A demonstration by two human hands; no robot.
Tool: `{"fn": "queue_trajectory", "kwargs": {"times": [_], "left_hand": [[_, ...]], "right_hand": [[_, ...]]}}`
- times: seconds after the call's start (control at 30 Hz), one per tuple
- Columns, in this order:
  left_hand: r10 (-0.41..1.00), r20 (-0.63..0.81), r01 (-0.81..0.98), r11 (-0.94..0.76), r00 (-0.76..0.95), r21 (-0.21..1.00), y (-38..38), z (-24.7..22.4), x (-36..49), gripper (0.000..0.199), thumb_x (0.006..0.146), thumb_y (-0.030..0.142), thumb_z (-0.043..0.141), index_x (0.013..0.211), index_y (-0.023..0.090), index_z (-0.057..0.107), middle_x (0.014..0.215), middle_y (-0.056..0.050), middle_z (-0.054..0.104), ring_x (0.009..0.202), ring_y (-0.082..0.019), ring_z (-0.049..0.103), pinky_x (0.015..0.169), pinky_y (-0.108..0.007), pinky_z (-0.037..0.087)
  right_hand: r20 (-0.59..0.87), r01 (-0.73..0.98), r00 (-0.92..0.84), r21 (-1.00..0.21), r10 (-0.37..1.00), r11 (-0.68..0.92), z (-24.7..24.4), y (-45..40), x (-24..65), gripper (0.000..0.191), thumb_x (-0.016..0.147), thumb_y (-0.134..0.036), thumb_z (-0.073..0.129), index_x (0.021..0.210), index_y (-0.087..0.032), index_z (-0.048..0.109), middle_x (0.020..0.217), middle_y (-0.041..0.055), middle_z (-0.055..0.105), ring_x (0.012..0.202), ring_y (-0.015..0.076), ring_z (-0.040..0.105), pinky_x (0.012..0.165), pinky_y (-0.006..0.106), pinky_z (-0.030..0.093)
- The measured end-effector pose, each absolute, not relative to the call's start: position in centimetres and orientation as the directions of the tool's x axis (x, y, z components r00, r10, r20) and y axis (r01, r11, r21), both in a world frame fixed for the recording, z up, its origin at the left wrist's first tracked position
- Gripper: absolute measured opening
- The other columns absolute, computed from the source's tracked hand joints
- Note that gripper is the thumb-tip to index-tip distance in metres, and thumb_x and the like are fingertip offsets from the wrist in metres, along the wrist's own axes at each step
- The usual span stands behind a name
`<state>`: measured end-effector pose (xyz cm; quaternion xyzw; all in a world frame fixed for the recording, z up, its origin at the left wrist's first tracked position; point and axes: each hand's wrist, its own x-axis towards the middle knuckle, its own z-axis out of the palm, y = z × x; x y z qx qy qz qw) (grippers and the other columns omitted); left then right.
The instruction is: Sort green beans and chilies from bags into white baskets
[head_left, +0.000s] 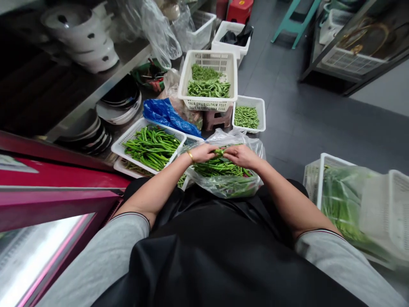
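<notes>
My left hand (204,153), with a gold bracelet at its wrist, and my right hand (242,156) meet above an open clear plastic bag (220,187). Between their fingertips is a green chili pepper (220,151), pinched from both sides and partly covered by the fingers. Long green peppers (223,169) fill the bag below. Left of the bag, a white basket (115,147) holds a heap of long green peppers (151,147). It sits on top of another basket.
Ahead, a white basket (207,103) of cut green pieces rests on a stool (217,119). A smaller basket (262,115) of green pieces stands beside it. Blue plastic (169,115) lies at left, near shelves with bowls (92,47). Bagged greens (341,200) fill a crate at right.
</notes>
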<state>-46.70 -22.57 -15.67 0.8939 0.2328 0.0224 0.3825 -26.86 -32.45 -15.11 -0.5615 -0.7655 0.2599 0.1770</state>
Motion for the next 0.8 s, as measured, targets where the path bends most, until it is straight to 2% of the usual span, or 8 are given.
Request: {"fn": "queue_trajectory", "kwargs": {"times": [0.1, 0.17, 0.23, 0.33, 0.47, 0.63, 0.7, 0.8], "left_hand": [[0.465, -0.061, 0.278, -0.413, 0.883, 0.867, -23.3, -16.3, -46.4, 0.025, 0.087, 0.03, 0.048, 0.092, 0.011, 0.064, 0.085, -0.004, 0.065, 0.077, -0.015, 0.058, 0.076, -0.026, 0.048], [0.518, -0.041, 0.18, -0.22, 0.854, 0.959, -24.1, -16.6, -46.7, 0.031, 0.087, 0.04, 0.049, 0.097, 0.012, 0.059, 0.085, -0.004, 0.062, 0.074, -0.014, 0.058, 0.073, -0.027, 0.049], [0.513, -0.1, 0.139, -0.037, 0.852, 0.99, -24.7, -16.8, -47.3, 0.039, 0.086, 0.048, 0.052, 0.101, 0.013, 0.056, 0.082, -0.004, 0.061, 0.068, -0.013, 0.058, 0.068, -0.027, 0.049], [0.506, -0.199, 0.202, 0.049, 0.839, 0.978, -25.2, -17.0, -47.8, 0.045, 0.086, 0.053, 0.052, 0.102, 0.012, 0.057, 0.068, -0.001, 0.057, 0.056, -0.011, 0.051, 0.057, -0.024, 0.045], [0.53, -0.119, 0.274, -0.224, 0.84, 0.935, -25.5, -16.3, -47.0, 0.037, 0.083, 0.041, 0.059, 0.105, 0.012, 0.06, 0.074, -0.001, 0.061, 0.066, -0.014, 0.055, 0.067, -0.025, 0.047], [0.55, -0.159, 0.499, -0.551, 0.82, 0.669, -25.0, -14.9, -45.7, 0.03, 0.083, 0.028, 0.057, 0.108, 0.014, 0.066, 0.098, -0.005, 0.07, 0.092, -0.02, 0.063, 0.085, -0.028, 0.048], [0.644, -0.255, 0.682, -0.597, 0.721, 0.422, -24.5, -15.2, -45.2, 0.029, 0.083, 0.026, 0.058, 0.107, 0.014, 0.068, 0.103, -0.01, 0.071, 0.098, -0.025, 0.065, 0.086, -0.031, 0.049], [0.75, -0.315, 0.812, -0.555, 0.582, 0.179, -23.7, -16.7, -44.5, 0.03, 0.085, 0.014, 0.05, 0.109, 0.011, 0.068, 0.113, -0.018, 0.068, 0.104, -0.028, 0.065, 0.087, -0.034, 0.05]], "right_hand": [[0.023, 0.361, -0.089, -0.931, 0.996, 0.054, -15.6, -32.8, -27.3, 0.034, 0.084, -0.047, 0.055, 0.073, -0.017, 0.067, 0.065, 0.0028, 0.067, 0.062, 0.0154, 0.061, 0.062, 0.028, 0.049], [-0.043, 0.045, 0.053, -0.998, 0.998, -0.045, -16.7, -32.9, -28.1, 0.037, 0.078, -0.053, 0.058, 0.071, -0.018, 0.065, 0.06, 0.0021, 0.065, 0.056, 0.0158, 0.06, 0.056, 0.028, 0.05], [-0.079, -0.061, 0.146, -0.996, 0.986, -0.071, -17.7, -32.9, -28.9, 0.038, 0.075, -0.055, 0.056, 0.069, -0.018, 0.064, 0.059, 0.0023, 0.064, 0.054, 0.0166, 0.06, 0.054, 0.029, 0.05], [0.04, 0.309, 0.211, -0.951, 0.977, -0.028, -17.9, -33.2, -29.7, 0.031, 0.079, -0.045, 0.054, 0.068, -0.019, 0.066, 0.064, 0.0045, 0.067, 0.061, 0.0176, 0.062, 0.061, 0.029, 0.05], [0.165, 0.859, 0.227, -0.499, 0.96, -0.117, -16.4, -33.5, -29.5, 0.032, 0.088, -0.031, 0.046, 0.072, -0.017, 0.07, 0.084, 0.011, 0.072, 0.078, 0.0202, 0.066, 0.07, 0.028, 0.046], [-0.279, 0.963, 0.212, -0.106, 0.937, -0.249, -15.6, -33.5, -27.9, 0.04, 0.097, -0.034, 0.037, 0.105, -0.015, 0.071, 0.109, 0.0168, 0.071, 0.099, 0.0274, 0.067, 0.076, 0.032, 0.047], [-0.467, 0.979, 0.14, -0.068, 0.873, -0.194, -16.1, -33.7, -27.7, 0.038, 0.093, -0.038, 0.046, 0.11, -0.014, 0.071, 0.111, 0.0187, 0.07, 0.104, 0.0302, 0.066, 0.078, 0.034, 0.047], [-0.513, 0.986, 0.059, -0.106, 0.857, -0.132, -16.9, -34.0, -28.2, 0.037, 0.089, -0.041, 0.055, 0.114, -0.018, 0.07, 0.114, 0.0144, 0.07, 0.106, 0.0276, 0.065, 0.081, 0.031, 0.047]]}}
